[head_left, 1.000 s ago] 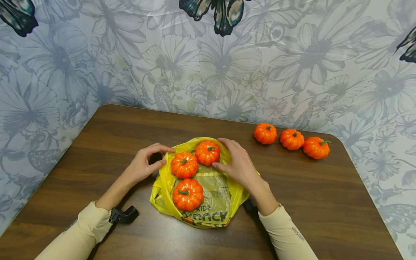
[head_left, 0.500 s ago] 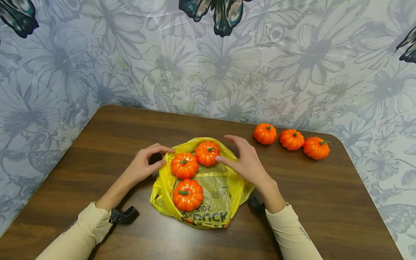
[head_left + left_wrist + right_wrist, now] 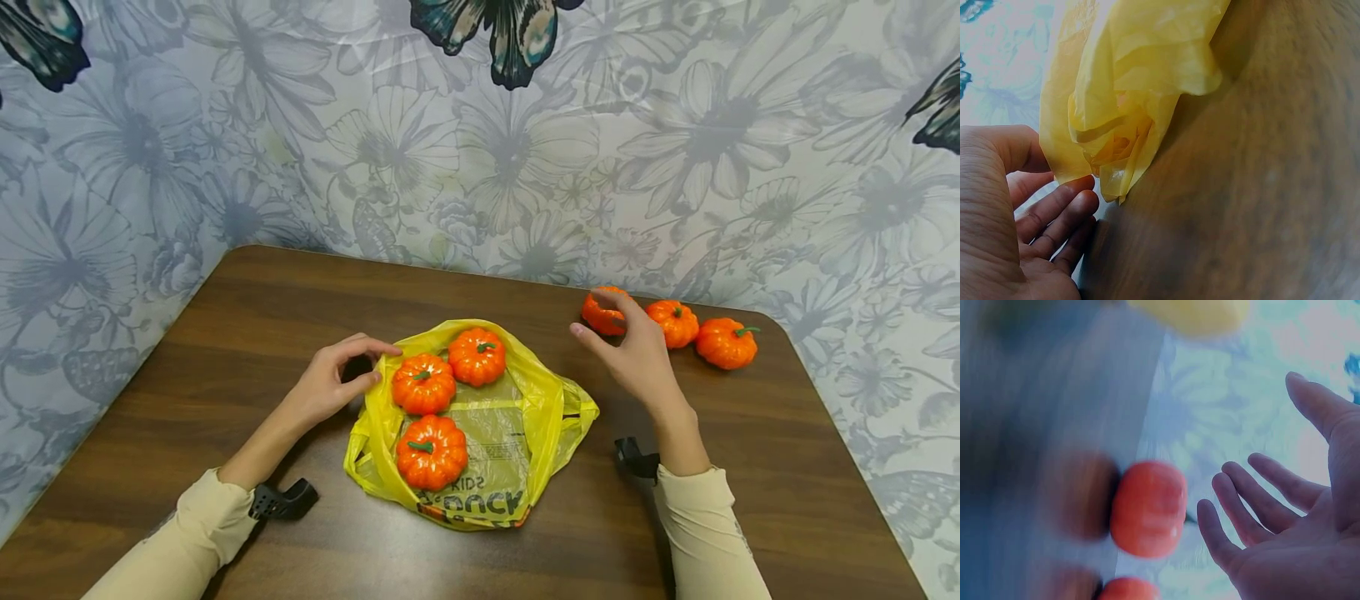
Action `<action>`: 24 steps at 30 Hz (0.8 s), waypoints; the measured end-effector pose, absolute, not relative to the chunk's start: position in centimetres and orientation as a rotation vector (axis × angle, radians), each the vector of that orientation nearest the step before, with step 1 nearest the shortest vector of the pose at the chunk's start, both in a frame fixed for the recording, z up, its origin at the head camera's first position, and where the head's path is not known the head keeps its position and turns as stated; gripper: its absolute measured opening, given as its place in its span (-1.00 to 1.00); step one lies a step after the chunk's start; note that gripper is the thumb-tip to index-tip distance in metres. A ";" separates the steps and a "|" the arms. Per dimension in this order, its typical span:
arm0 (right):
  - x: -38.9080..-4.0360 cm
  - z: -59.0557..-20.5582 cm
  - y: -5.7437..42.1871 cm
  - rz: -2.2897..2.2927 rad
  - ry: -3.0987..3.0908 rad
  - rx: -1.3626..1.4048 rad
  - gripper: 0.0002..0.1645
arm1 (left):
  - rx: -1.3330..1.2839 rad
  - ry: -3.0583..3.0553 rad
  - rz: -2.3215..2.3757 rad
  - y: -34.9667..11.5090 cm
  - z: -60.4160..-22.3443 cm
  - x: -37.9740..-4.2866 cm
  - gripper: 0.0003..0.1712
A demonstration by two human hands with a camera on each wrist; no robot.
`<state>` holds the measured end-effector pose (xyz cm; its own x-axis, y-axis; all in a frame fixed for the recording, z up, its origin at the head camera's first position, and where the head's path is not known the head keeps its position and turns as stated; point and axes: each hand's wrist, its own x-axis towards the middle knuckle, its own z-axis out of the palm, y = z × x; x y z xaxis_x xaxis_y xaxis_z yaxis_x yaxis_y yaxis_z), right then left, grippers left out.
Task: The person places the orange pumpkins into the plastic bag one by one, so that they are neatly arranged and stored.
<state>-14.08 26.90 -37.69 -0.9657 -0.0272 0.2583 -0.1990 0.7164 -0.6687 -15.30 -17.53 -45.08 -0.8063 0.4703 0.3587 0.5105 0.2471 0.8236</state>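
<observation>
Pale floral wallpaper [image 3: 525, 167] rises behind a brown wood-grain desk [image 3: 787, 467]. Within the last second the right hand [image 3: 633, 354] has left the crinkled yellow plastic bag [image 3: 551, 417], mid-desk, for the glossy orange ribbed pumpkins [image 3: 726, 343] near the far right corner; the work seems to shift there. Its thumb and fingers spread wide, holding nothing, partly hiding the leftmost pumpkin [image 3: 597, 316]. Three matching pumpkins [image 3: 431, 452] lie in the bag. The left hand [image 3: 337, 371] touches its left rim; whether it pinches, I cannot tell. Blur softens the right-wrist view.
</observation>
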 end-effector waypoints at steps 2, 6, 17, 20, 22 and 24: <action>-14.2 -37.6 27.9 1.099 -2.671 0.152 -0.21 | -0.967 -2.447 -1.642 -17.6 -45.1 -15.3 -0.57; -14.2 -37.2 29.7 1.092 -2.634 0.103 -0.25 | -0.964 -2.451 -1.649 -17.6 -45.2 -15.3 -0.57; -13.7 -37.0 32.9 1.144 -2.565 -0.028 -0.28 | -0.958 -2.463 -1.645 -17.6 -45.1 -15.3 -0.58; -13.6 -37.0 33.5 1.112 -2.571 -0.048 -0.26 | -0.957 -2.461 -1.645 -17.6 -45.2 -15.3 -0.58; -13.4 -37.0 33.9 1.096 -2.576 -0.061 -0.25 | -0.958 -2.461 -1.645 -17.6 -45.2 -15.3 -0.57; -13.2 -37.0 34.4 1.087 -2.581 -0.073 -0.25 | -0.959 -2.459 -1.648 -17.6 -45.2 -15.4 -0.57</action>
